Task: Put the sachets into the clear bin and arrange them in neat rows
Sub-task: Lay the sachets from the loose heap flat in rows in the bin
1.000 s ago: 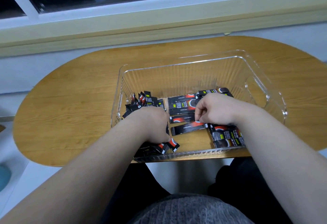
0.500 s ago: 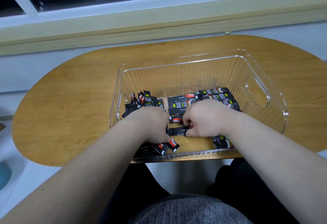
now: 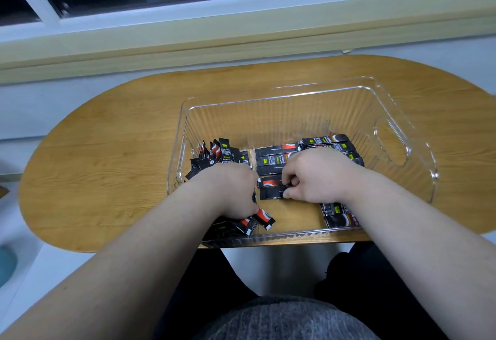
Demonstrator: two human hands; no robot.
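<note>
The right hand (image 3: 319,175) is down inside the clear bin (image 3: 418,149), its thumb and curled fingers pinching the right end of a dark sachet (image 3: 271,194) that lies flat and crosswise on the bin floor. Just beyond it lies a red-marked sachet (image 3: 269,182), parallel and almost touching, and further back a flat row of sachets (image 3: 273,159) runs the same way, with a small stack (image 3: 326,141) towards the far right. More sachets (image 3: 339,217) lie under the right forearm, by the near wall. The left hand (image 3: 228,189) is also in the bin, on its left side, fingers curled down round a bundle of sachets (image 3: 252,221) whose red and white ends stick out near the front wall. Behind that hand a loose cluster (image 3: 222,153) stands on end, leaning against the bin's left wall. The bin sits on an oval wooden table (image 3: 107,165), close to its near edge, below a white window frame (image 3: 188,17).
</note>
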